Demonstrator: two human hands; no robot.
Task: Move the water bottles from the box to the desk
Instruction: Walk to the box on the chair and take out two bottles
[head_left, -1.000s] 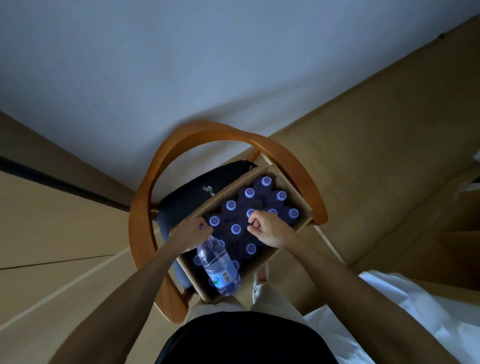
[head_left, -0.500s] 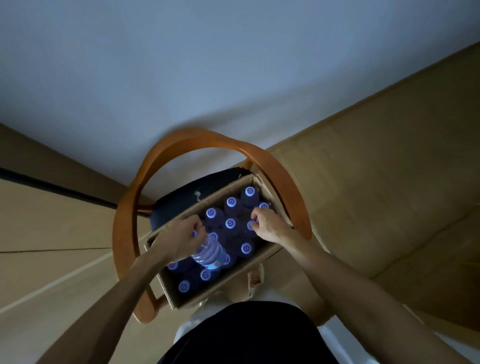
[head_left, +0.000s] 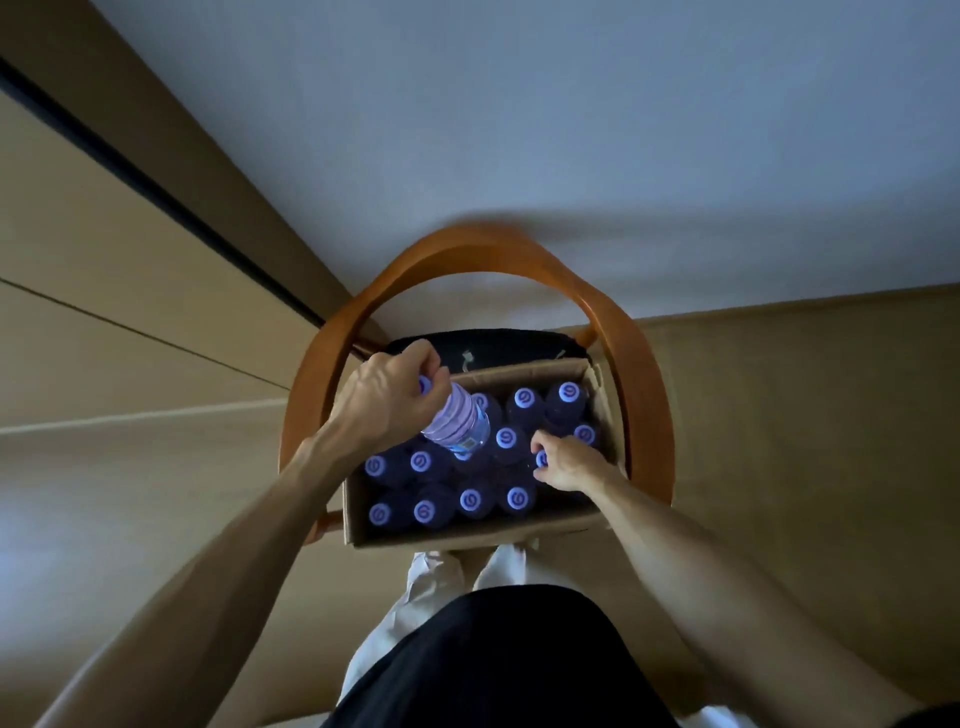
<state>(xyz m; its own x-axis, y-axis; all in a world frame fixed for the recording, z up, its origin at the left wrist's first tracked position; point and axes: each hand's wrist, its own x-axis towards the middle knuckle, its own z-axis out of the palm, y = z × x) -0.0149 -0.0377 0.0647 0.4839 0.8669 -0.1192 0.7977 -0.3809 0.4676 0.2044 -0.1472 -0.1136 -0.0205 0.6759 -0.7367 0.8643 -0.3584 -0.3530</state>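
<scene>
The left hand (head_left: 382, 400) holds a water bottle (head_left: 457, 423) by its top, tilted above the box (head_left: 467, 535); the right hand (head_left: 563, 462) pinches a cap (head_left: 542, 459) inside the box.

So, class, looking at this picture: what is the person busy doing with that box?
A person stands over a cardboard box that sits on a wooden chair and is packed with upright water bottles. The left hand grips one bottle by its cap end and holds it tilted, raised above the others. The right hand pinches the cap of a second bottle that stands in the box. No desk is in view.
</scene>
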